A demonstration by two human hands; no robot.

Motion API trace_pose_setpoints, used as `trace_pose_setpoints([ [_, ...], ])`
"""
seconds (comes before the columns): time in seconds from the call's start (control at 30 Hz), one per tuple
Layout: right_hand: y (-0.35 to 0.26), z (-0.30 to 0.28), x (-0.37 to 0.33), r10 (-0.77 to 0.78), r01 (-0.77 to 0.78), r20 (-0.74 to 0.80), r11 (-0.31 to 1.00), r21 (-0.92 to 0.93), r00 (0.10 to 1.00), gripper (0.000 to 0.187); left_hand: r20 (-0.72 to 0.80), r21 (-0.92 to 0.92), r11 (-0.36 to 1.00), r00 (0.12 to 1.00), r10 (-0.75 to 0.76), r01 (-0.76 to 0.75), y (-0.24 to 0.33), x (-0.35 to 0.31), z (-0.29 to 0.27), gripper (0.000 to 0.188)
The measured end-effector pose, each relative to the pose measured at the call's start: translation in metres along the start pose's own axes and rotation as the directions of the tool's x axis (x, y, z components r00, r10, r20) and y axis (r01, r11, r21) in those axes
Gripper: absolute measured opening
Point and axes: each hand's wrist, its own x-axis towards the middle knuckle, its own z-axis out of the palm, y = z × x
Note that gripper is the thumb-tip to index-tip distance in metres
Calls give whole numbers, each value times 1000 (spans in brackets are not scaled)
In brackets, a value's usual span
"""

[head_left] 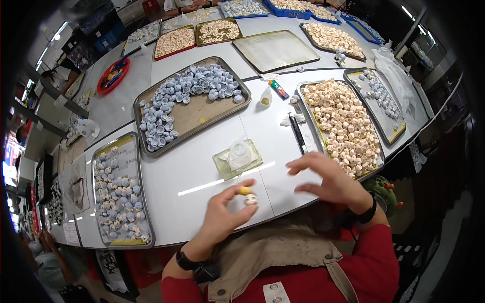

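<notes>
My left hand (pixel 226 209) pinches a small cream figurine head (pixel 250 200) with dark marks between thumb and fingers, above the table's near edge. A yellow cover (pixel 245 191) sits on one of its fingertips. My right hand (pixel 328 178) holds nothing, its fingers spread and curved, beside the tray (pixel 314 123) heaped with hollow cream pieces (pixel 343 121). Just beyond my left hand, a small translucent tub (pixel 239 153) stands on a greenish pad (pixel 224 168).
Blue cup-shaped pieces (pixel 166 98) partly fill a large tray (pixel 202 121). Blue-and-cream heads (pixel 118 197) lie in a left tray (pixel 132 151). A black-handled tool (pixel 297 132), a glue box (pixel 279 90) and a small bottle (pixel 265 98) lie centrally. Other people sit across the table.
</notes>
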Motion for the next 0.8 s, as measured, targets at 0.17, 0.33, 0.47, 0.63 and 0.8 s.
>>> trace_pose_setpoints([
  [0.17, 109, -45, -6, 70, -308, -436, 806, -505, 897, 5, -559, 811, 438, 734, 386, 388, -11, -51, -100, 28],
  [0.33, 140, -45, -1, 335, -486, -384, 764, -425, 861, 11, -729, 594, -20, 549, 409, 804, -14, -91, -175, 41],
  [0.47, 143, -42, -6, 354, -519, -412, 745, -418, 840, 18, -680, 718, 477, 655, 329, 507, 16, -30, -180, 29],
  [0.63, 110, -35, 4, 284, -425, -453, 871, -247, 845, 19, -254, 910, 414, 759, 600, -23, 9, 128, -166, 14],
  [0.8, 75, -3, 0, 392, -292, -333, 904, 314, 857, 20, -350, 914, 360, 818, 457, 190, -17, 232, -159, 16],
])
